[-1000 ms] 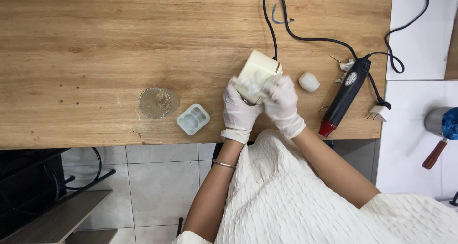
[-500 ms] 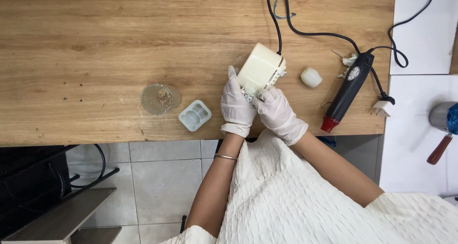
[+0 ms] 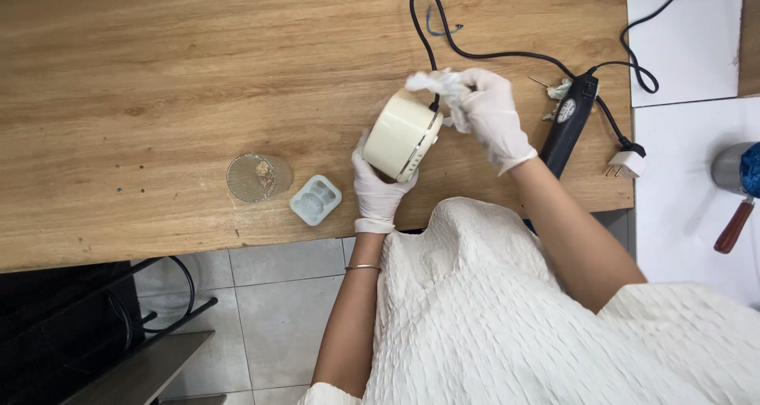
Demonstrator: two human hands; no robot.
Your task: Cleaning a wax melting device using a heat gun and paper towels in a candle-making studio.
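Head view, cream appliance [image 3: 402, 135] tilted, base toward lower right, left hand [image 3: 375, 187] gripping

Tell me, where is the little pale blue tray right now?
In the head view the pale blue tray lies near the table's front edge, between the round glass dish and the gloved left hand.

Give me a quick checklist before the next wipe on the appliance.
1. Left hand under the cream appliance, holding it tilted off the table: ok.
2. Right hand has the tissue pressed at the appliance's top: ok.
3. Appliance cord unplugged, plug lying loose on the table: ok.
4. Black tool apart from both hands: ok.
5. Glass and small tray apart from the left hand: ok.
6. Appliance surface clean: cannot tell.
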